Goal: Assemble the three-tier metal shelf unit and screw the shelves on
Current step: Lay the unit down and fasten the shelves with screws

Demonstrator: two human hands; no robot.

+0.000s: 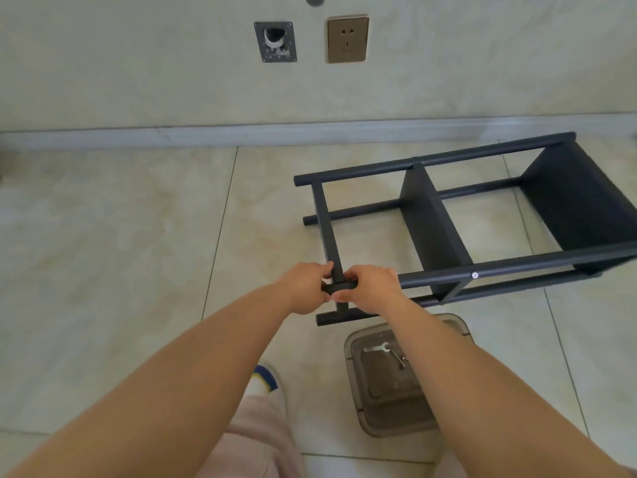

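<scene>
A black metal shelf unit (434, 215) lies on its side on the tiled floor, right of centre. Two dark shelf panels stand between its long tubes, and a silver screw head (474, 275) shows on the near upper tube. A thin crossbar (327, 222) runs down the open left end. My left hand (305, 286) and my right hand (368, 288) meet at the near end of that crossbar, fingers curled round the joint where it meets the near upper tube. My fingers hide the joint itself.
A grey translucent plastic tray (355, 343) sits on the floor under my right forearm, holding a small flat wrench (377, 348) and another metal tool. My shoe (267, 382) and trouser leg are at the bottom centre. The wall with a socket (347, 39) is behind.
</scene>
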